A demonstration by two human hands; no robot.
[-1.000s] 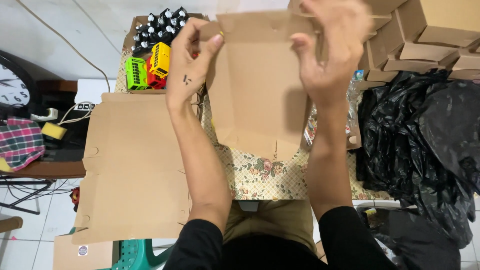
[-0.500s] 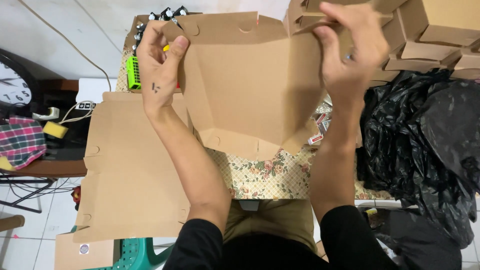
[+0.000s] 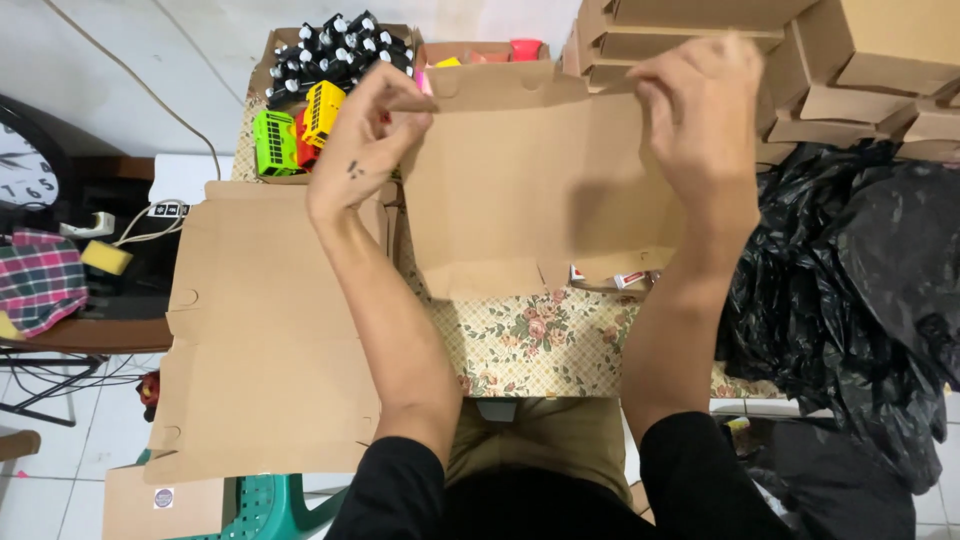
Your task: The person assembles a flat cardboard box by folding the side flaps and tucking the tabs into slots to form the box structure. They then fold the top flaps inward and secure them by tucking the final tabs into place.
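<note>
Cardboard sheet (image 3: 530,190) over our table's (image 3: 530,350) far edge, left hand (image 3: 365,140) and right hand (image 3: 700,110) pinching its top corners.

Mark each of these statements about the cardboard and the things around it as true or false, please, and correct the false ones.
1. Both hands grip the top edge of the cardboard sheet. True: the left hand and the right hand pinch it at the two upper corners.
2. The flat cardboard stack lies to the person's right. False: it lies to the left.
3. The toy trucks are blue. False: they are green, yellow and red.
4. Black plastic bags lie to the right. True.
5. The tablecloth is plain white. False: it has a floral pattern.
</note>
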